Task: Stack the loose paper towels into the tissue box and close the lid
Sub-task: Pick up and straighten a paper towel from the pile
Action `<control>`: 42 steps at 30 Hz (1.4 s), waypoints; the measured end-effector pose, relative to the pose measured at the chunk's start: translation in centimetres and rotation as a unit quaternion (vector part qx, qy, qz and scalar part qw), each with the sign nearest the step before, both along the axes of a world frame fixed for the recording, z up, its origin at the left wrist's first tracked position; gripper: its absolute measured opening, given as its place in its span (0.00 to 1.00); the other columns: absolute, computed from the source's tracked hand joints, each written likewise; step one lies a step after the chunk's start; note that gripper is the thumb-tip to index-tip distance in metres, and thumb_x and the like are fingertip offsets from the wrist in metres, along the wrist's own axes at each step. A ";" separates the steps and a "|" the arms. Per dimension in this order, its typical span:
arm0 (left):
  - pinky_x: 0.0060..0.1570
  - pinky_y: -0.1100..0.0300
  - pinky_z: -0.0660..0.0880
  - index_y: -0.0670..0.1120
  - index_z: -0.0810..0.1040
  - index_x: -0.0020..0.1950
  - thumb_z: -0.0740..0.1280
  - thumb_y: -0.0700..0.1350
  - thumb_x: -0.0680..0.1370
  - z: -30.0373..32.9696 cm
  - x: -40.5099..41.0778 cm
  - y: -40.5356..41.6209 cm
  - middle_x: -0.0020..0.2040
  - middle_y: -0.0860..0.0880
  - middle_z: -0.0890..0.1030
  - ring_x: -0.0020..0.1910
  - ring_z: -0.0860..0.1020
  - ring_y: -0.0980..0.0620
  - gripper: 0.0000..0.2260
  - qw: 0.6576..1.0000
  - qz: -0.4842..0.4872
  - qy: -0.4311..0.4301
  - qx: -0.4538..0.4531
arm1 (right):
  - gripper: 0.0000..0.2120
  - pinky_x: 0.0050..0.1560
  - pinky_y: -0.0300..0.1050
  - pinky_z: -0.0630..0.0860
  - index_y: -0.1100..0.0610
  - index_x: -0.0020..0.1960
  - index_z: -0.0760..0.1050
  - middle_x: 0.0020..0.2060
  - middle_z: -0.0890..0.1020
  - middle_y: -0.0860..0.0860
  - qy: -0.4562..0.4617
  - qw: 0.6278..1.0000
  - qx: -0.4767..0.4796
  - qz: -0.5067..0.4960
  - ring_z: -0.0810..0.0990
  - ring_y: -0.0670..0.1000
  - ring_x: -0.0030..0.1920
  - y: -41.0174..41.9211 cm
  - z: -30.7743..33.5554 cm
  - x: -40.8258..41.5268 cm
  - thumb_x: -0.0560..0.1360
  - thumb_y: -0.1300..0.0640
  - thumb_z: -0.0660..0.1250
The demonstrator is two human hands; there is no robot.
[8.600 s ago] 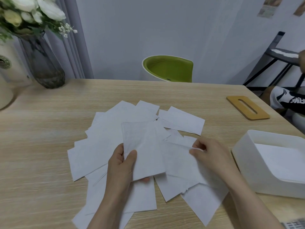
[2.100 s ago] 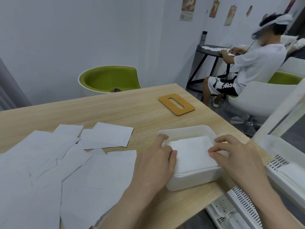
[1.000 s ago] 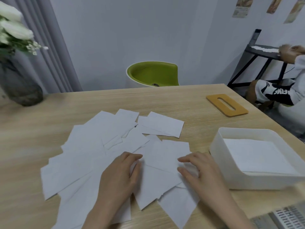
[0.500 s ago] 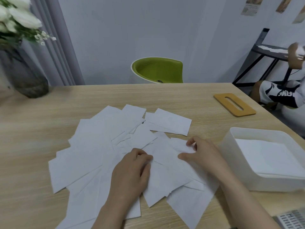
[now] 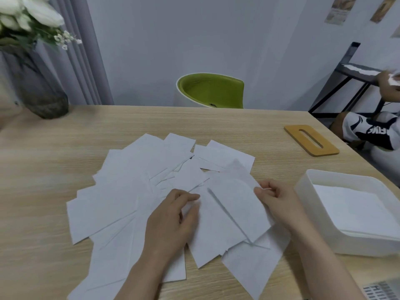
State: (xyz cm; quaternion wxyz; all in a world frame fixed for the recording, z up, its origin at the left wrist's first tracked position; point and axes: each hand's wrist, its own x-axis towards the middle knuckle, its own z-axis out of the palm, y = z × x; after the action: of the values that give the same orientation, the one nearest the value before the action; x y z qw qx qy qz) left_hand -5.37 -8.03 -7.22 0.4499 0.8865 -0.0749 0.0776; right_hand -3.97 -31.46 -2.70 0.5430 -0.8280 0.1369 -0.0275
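Wooden table (image 5: 54,169) carrying scattered paper towels (image 5: 129,191), tissue box (image 5: 324,239) sitting right. Right hand (image 5: 279,202) pinching top sheet's edge; left hand (image 5: 173,219) seemingly pinching too. Towels being thin, limp: take edges.

A single head-worn view looks forward and down from the near edge of the bench (image 5: 54,161), close over the hands, which enter from the bottom. The wide lens reaches the far wall (image 5: 194,35) and the room's right side.
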 end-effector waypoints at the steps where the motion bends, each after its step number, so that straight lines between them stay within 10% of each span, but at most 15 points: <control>1: 0.37 0.70 0.65 0.58 0.81 0.54 0.66 0.50 0.79 0.1 0.0 -0.1 0.50 0.65 0.76 0.38 0.75 0.60 0.07 1.000 0.007 0.001 -0.018 | 0.07 0.42 0.47 0.71 0.55 0.42 0.79 0.33 0.82 0.55 -0.002 0.999 0.041 -0.009 0.78 0.52 0.36 0.4 0.1 -0.3 0.76 0.63 0.66; 12: 0.37 0.64 0.63 0.63 0.74 0.35 0.58 0.63 0.76 1.3 -0.5 0.0 0.33 0.61 0.74 0.33 0.71 0.60 0.12 0.983 0.002 0.057 -0.176 | 0.04 0.43 0.48 0.77 0.54 0.50 0.77 0.41 0.86 0.54 0.040 0.969 0.243 -0.008 0.85 0.54 0.40 6.9 -0.4 -3.1 0.78 0.59 0.65; 20: 0.40 0.54 0.71 0.43 0.81 0.42 0.68 0.53 0.76 1.5 -0.5 0.4 0.42 0.39 0.81 0.38 0.77 0.51 0.13 0.933 0.015 0.129 -0.334 | 0.05 0.36 0.35 0.75 0.55 0.52 0.77 0.37 0.86 0.52 0.025 0.980 0.194 0.039 0.85 0.49 0.40 8.2 -0.4 -4.1 0.77 0.59 0.67; 30: 0.39 0.63 0.77 0.54 0.84 0.48 0.67 0.44 0.79 1.3 -0.2 0.5 0.45 0.49 0.86 0.44 0.85 0.52 0.07 0.916 0.011 0.152 -0.372 | 0.04 0.35 0.36 0.75 0.55 0.51 0.78 0.35 0.86 0.53 0.008 0.980 0.199 0.026 0.85 0.49 0.38 8.2 -0.5 -4.0 0.77 0.61 0.67; 42: 0.41 0.60 0.75 0.51 0.83 0.47 0.66 0.40 0.80 0.7 0.2 0.9 0.43 0.55 0.86 0.41 0.83 0.58 0.08 0.925 0.093 0.114 -0.349 | 0.15 0.43 0.42 0.68 0.45 0.57 0.73 0.48 0.77 0.40 0.007 0.986 -0.165 -0.027 0.73 0.43 0.46 3.2 -1.9 -2.3 0.71 0.50 0.71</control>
State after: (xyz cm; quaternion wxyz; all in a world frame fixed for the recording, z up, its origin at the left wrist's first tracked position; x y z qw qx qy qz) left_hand -5.14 -7.12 -6.49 0.7274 0.6790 0.0916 0.0392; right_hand -6.27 -28.27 -4.56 0.3974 -0.9022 0.1570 -0.0588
